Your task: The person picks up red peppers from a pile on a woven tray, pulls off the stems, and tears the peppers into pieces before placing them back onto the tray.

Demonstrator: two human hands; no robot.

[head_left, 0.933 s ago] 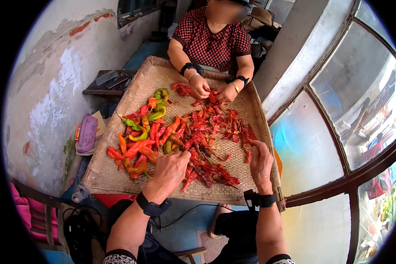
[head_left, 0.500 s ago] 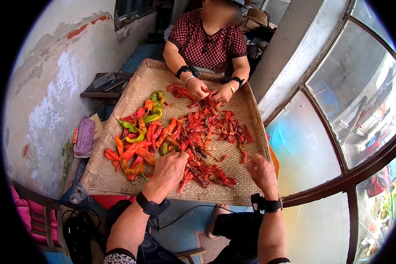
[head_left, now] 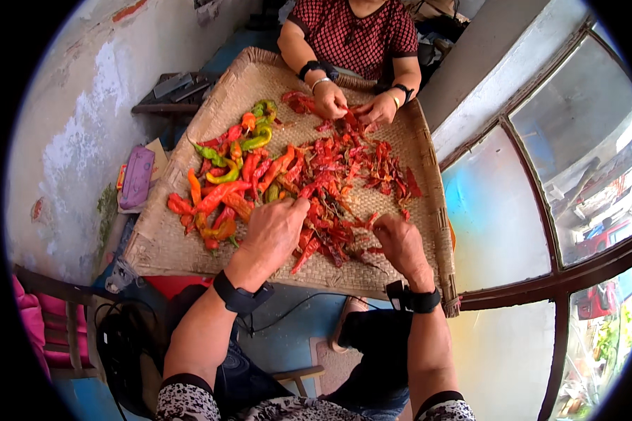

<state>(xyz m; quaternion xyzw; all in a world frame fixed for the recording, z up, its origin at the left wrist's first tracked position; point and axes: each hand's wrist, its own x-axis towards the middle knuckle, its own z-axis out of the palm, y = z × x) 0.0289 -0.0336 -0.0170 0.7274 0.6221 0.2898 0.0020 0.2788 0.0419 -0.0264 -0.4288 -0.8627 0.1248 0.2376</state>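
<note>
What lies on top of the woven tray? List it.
On the woven tray lie red, orange and green chili peppers. The left hand and right hand rest on them; peppers beneath the hands are covered.

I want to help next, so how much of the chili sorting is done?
Partly done. A heap of fresh orange, red and green chilies already lies apart on the woven tray. The left hand and right hand are in the darker red chilies, as are the other person's hands. That red spread, loosely strewn, looks left.
</note>
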